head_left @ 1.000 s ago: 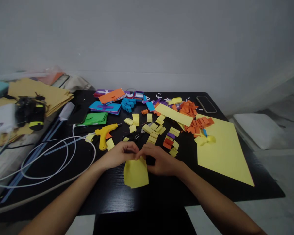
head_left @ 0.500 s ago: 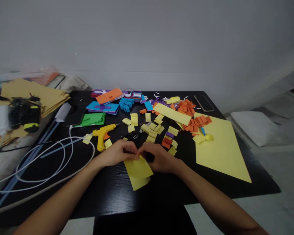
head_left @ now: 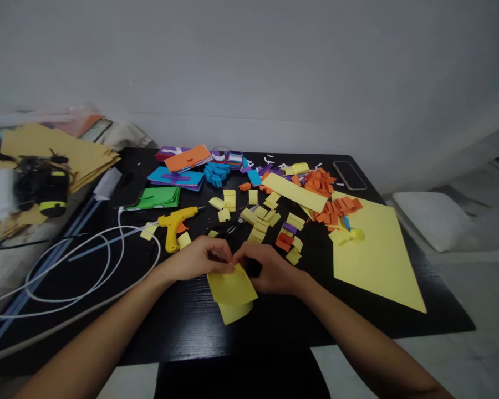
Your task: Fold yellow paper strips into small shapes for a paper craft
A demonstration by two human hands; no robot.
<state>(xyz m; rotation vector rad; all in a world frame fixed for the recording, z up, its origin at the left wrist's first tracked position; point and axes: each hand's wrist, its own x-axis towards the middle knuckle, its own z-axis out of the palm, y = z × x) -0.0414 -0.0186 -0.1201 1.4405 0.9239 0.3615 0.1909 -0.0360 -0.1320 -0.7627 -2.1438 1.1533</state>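
A folded piece of yellow paper [head_left: 233, 289] hangs between both hands near the front of the black table, its lower flap curling apart from the upper one. My left hand [head_left: 203, 257] pinches its upper edge with thumb and fingers. Close beside it, my right hand [head_left: 268, 269] is closed on the top right part of the same paper; some of its fingertips are hidden. Just beyond the hands lie small folded yellow paper pieces [head_left: 260, 226] and dark-handled scissors [head_left: 228, 229], partly covered. A yellow glue gun [head_left: 174, 226] rests to the left of my left hand.
Yellow sheets [head_left: 376, 255] lie at right, beside orange paper pieces [head_left: 339, 209] and a phone [head_left: 349, 175]. Stacked coloured paper, including a green bundle [head_left: 160, 197], sits at back left. A white cable [head_left: 108, 244] loops across the left. Brown envelopes [head_left: 54, 152] are piled further left.
The camera view has shifted slightly. Both hands keep their grip on the yellow paper, whose upper flap has tilted a little to the left.
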